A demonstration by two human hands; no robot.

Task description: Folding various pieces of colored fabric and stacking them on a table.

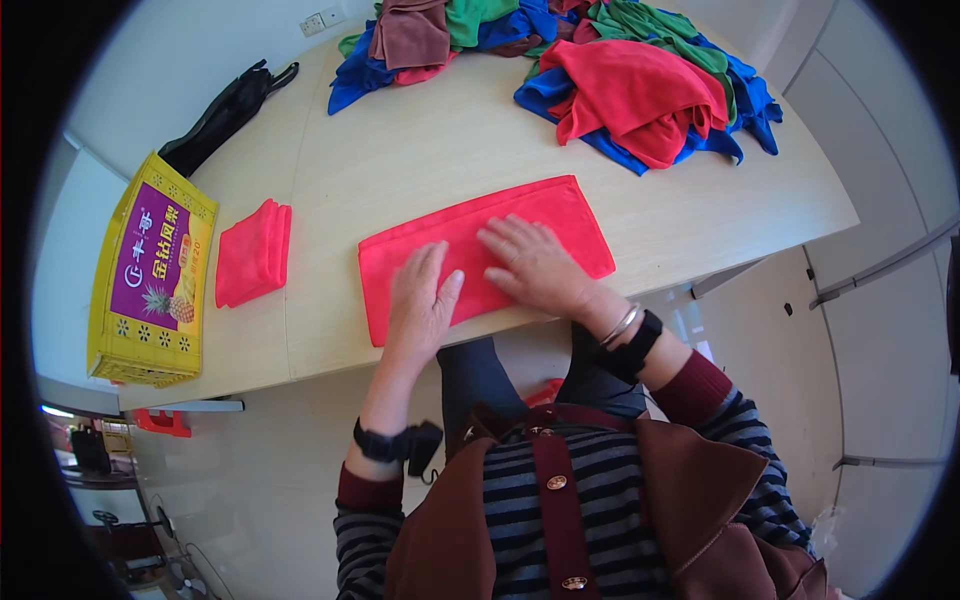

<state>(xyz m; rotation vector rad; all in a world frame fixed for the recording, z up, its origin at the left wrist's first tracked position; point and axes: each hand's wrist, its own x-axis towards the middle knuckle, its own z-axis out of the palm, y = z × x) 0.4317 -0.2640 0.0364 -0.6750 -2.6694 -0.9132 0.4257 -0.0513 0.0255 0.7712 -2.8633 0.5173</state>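
A red cloth (pixel 560 215), folded into a long rectangle, lies flat at the front edge of the table in front of me. My left hand (pixel 420 300) rests on its left half, edge down, fingers stretched and the thumb apart. Flat on the middle of the cloth lies my right hand (pixel 535 265), its fingers extended toward the far left. Neither hand grips anything. To the left, a smaller folded stack of red cloth (pixel 253 255) sits by itself on the table.
A yellow crate (pixel 145 355) with a purple panel stands at the table's left end, a black bag (pixel 225 115) behind it. Crumpled red, blue and green cloths (pixel 640 100) pile up at the far right; another mixed heap (pixel 410 40) lies at the back. White cabinets (pixel 885 130) flank the right side.
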